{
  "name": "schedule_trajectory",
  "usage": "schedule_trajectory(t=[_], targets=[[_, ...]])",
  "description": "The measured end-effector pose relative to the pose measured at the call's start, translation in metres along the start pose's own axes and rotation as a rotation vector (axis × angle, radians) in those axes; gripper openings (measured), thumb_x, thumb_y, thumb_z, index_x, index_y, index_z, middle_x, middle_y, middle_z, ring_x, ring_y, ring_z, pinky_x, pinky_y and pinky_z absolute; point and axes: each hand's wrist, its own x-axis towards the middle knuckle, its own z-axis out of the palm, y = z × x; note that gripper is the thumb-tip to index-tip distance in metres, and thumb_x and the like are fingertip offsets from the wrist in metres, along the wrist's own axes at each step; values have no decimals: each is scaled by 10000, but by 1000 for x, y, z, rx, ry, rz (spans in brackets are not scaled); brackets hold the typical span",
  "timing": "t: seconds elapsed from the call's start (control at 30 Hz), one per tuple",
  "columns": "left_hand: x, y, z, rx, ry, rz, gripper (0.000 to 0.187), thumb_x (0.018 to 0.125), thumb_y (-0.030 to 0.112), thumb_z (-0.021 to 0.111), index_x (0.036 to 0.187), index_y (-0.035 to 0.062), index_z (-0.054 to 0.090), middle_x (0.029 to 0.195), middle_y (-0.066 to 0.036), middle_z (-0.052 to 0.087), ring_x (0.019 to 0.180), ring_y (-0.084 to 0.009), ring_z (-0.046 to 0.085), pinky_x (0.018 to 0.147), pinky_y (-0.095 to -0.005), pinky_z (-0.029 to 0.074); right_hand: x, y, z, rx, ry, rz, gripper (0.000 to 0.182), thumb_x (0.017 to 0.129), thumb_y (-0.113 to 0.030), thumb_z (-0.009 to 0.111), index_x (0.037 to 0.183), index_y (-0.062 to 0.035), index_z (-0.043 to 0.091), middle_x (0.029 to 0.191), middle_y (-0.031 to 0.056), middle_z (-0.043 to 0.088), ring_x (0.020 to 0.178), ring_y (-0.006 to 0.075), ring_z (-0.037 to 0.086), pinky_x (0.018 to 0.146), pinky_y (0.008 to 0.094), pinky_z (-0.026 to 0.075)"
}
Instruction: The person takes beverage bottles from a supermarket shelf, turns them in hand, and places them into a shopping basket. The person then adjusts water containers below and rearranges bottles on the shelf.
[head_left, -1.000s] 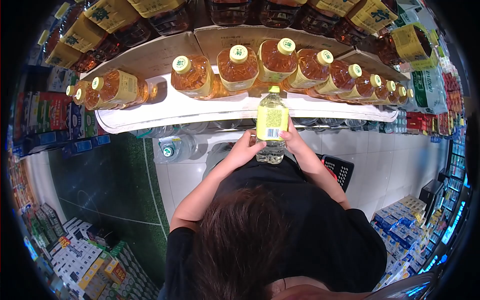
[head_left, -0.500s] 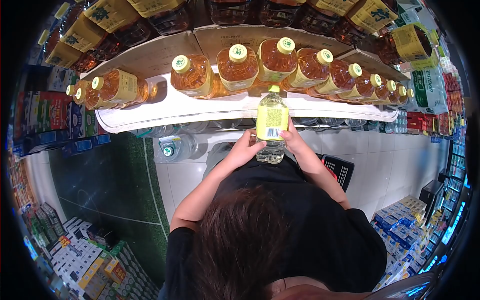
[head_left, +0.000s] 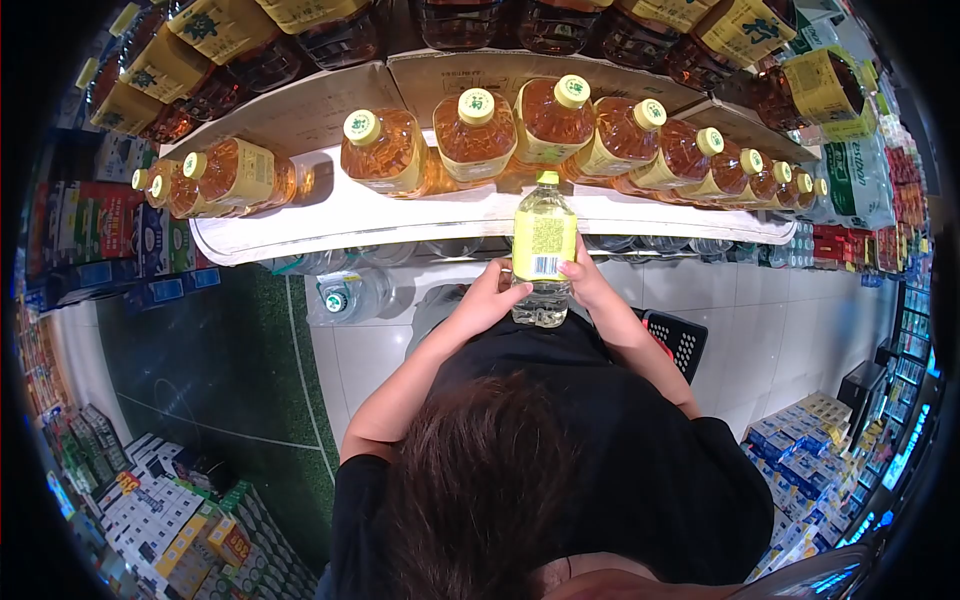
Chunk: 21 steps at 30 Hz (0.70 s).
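Note:
A clear plastic bottle [head_left: 543, 308] with a yellow-green cap and a yellow label is between my two hands in front of my chest. Its printed back label, with a barcode, faces up toward the camera. My left hand [head_left: 493, 291] grips the bottle's left side, thumb laid across its lower part. On the other side, my right hand [head_left: 586, 277] holds it near the label's lower edge, with most fingers hidden behind. Just beyond the bottle's cap runs the white shelf [head_left: 420, 220], carrying several bottles of amber liquid [head_left: 474, 140] with pale yellow caps.
Cardboard [head_left: 540, 76] backs the shelf, with more amber bottles [head_left: 345, 40] above. A large clear bottle [head_left: 352, 297] stands on the floor at left, near a green mat [head_left: 200, 370]. A black perforated stool or crate [head_left: 682, 340] is at right. Stacked cartons [head_left: 800, 450] stand at lower right.

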Motion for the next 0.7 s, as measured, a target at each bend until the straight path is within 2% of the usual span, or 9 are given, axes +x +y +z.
schedule_trajectory(t=[0.7], targets=[[0, 2, 0, 2, -6, -3, 436, 883, 128, 585, 1198, -51, 343, 1104, -170, 557, 1034, -188, 547, 878, -305, 434, 0, 2, 0, 3, 9, -23, 972, 647, -376, 717, 1424, -98, 204, 1281, 82, 447, 1182, 210, 449, 997, 354, 363]])
